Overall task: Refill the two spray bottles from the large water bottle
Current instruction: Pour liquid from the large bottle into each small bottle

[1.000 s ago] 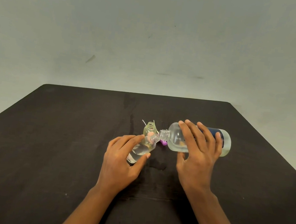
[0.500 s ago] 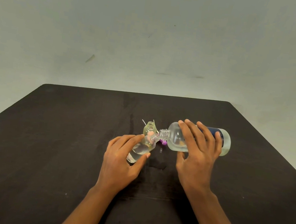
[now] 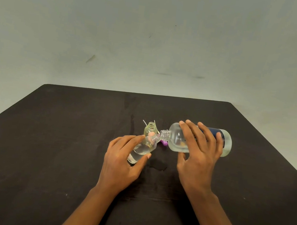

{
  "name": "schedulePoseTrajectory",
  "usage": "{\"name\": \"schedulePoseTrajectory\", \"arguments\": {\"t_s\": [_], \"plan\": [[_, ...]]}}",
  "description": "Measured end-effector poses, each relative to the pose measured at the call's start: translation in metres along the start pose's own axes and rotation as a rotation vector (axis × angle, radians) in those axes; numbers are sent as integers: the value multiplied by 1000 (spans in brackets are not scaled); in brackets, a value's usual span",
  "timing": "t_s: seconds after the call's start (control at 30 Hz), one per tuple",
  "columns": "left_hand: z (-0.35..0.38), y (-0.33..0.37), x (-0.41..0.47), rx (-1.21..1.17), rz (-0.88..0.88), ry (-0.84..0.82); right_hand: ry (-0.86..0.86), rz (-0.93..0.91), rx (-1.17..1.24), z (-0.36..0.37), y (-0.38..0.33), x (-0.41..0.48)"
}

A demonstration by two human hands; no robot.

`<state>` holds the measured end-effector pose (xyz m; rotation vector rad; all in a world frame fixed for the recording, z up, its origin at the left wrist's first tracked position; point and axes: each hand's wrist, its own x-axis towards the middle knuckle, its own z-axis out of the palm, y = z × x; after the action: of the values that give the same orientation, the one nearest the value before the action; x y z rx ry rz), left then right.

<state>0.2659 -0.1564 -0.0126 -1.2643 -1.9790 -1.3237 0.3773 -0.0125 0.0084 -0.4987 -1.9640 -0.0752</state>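
- Table (image 3: 46, 136): dark, set against a pale wall (image 3: 153, 37). All the work happens near its middle.
- Water bottle (image 3: 175, 138): clear with a blue label, tipped almost onto its side. Its open neck points left and meets the mouth of the spray bottle. Some water lies along its lower side.
- Right hand (image 3: 199, 156): it grips the water bottle from above, with the fingers spread over the body and the thumb underneath.
- Left hand (image 3: 121, 157): it wraps round the spray bottle, fingers on the far side and thumb on the near side.
- Spray bottle (image 3: 142, 149): small, clear and uncapped, tilted so its neck leans up and right to the water bottle's mouth. It looks well filled. I cannot tell whether its base touches the table.
- Second bottle (image 3: 150, 128): it stands upright and open just behind the held one. It has a yellowish tint and looks empty or nearly so.
- Wet patch (image 3: 157, 165): a small spill on the table between the hands.
- Purple piece (image 3: 164, 142): it lies under the water bottle's neck and is probably a sprayer head. Thin white tubes (image 3: 144, 122) show beside the second bottle.
- Step in hand: pouring into the first spray bottle, which looks close to full.
- Next move: level the water bottle gently before the small one overflows, then stand the small one upright. Then bring the wide neck over the second bottle's narrow mouth and tip slowly, since the mismatch in size invites more spilling.
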Motion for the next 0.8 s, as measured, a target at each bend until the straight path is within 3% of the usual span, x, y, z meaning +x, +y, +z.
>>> {"name": "schedulePoseTrajectory", "arguments": {"t_s": [0.8], "plan": [[0, 0, 0, 5, -3, 0, -3, 6, 1, -2, -2, 0]]}}
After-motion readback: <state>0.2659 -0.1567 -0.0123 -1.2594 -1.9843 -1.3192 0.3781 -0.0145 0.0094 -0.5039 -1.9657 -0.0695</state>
